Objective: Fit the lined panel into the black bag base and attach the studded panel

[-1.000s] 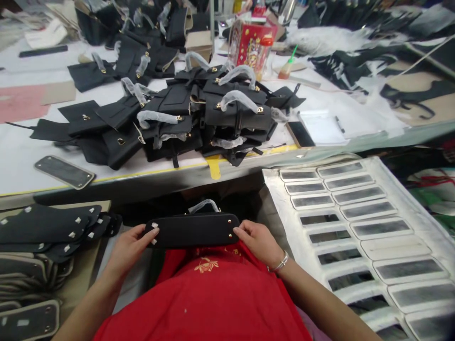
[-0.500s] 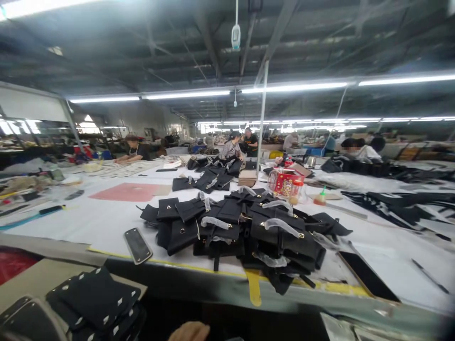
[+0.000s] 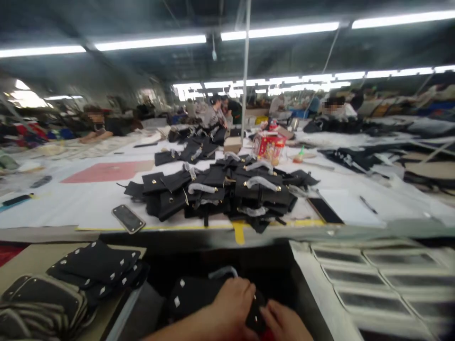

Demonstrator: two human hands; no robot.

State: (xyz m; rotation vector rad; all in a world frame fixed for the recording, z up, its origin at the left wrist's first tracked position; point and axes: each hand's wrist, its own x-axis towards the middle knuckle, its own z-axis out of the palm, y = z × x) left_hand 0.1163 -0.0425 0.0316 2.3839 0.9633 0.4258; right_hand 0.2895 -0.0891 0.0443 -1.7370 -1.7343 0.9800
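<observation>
At the bottom of the view, below the table edge, my left hand (image 3: 232,303) is closed over a black bag piece (image 3: 254,315) with small shiny studs. Close on its right, my right hand (image 3: 282,322) has its fingers bent against the same piece's edge. Left of my hands spreads a black panel (image 3: 194,290) with pale square spots at its corner. A plastic-wrapped handle (image 3: 223,272) shows just above my left hand. My palms and fingers hide much of the piece, and its lower part is out of frame.
Black bags (image 3: 213,189) with wrapped handles lie heaped on the white table. A studded plate (image 3: 128,218) and a phone (image 3: 325,210) lie by its edge. Stacked black panels (image 3: 95,265) are at lower left, framed pieces (image 3: 369,300) at lower right. Co-workers sit farther back.
The view has tilted down and turned slightly right. Both my hands and the black piece now show at the bottom, where only part of one hand was visible before.
</observation>
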